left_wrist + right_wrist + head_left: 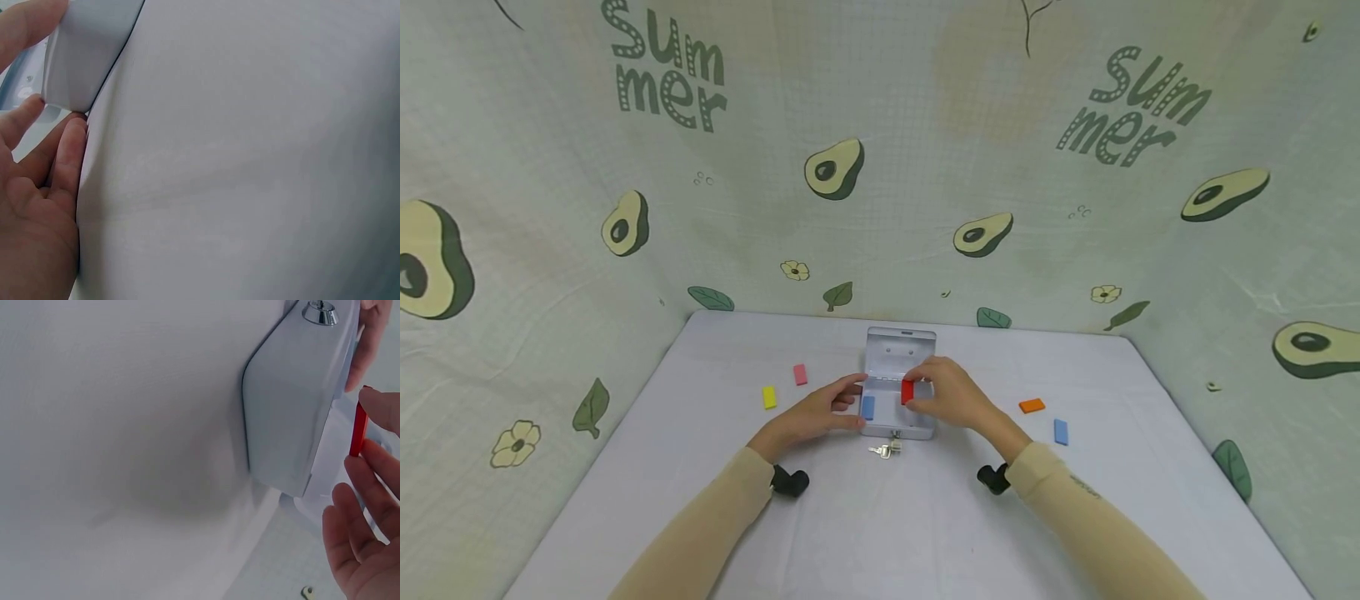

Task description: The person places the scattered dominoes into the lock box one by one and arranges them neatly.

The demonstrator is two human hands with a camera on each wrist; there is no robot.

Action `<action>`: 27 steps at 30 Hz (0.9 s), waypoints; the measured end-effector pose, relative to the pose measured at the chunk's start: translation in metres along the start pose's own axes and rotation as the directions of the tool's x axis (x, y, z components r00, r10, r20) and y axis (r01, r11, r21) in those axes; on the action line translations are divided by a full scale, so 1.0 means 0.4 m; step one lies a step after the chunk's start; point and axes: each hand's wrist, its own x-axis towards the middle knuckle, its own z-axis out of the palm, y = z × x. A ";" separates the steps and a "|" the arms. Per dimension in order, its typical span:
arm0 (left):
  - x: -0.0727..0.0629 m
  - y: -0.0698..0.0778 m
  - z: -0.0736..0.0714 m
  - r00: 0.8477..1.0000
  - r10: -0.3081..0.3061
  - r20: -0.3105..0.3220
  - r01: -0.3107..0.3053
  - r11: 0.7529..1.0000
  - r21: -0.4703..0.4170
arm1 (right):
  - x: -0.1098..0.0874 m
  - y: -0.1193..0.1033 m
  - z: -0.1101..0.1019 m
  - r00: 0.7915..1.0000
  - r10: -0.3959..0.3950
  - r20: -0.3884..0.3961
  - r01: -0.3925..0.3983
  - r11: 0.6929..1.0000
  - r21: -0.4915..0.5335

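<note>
A small light grey metal cash box (897, 431) stands with its lid (900, 350) raised at the back. My left hand (815, 410) holds the box at its left side, thumb at the front corner and fingertips toward the hinge. In the left wrist view, the thumb and fingertips span the box's side wall (90, 59). My right hand (953, 395) pinches a flat red block (359, 430) on edge between thumb and fingers, over the right part of the box. A blue block (868, 407) lies inside, at the left.
Keys (883, 451) hang at the front lock (320, 312). Left of the box lie a pink block (800, 374) and a yellow block (769, 397). On the right are an orange block (1032, 406) and another blue block (1061, 432). A printed cloth (895, 275) surrounds the white table (880, 525).
</note>
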 end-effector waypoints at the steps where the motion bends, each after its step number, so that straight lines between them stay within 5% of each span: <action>1: 0.000 0.000 0.000 1.000 0.001 0.000 -0.001 1.000 -0.002 | 0.002 -0.002 0.002 1.000 -0.002 0.001 0.002 1.000 -0.002; 27: 0.000 -0.002 -0.004 1.000 0.027 0.011 -0.026 1.000 -0.011 | 0.024 -0.017 0.063 0.999 -0.024 0.027 0.023 0.999 0.044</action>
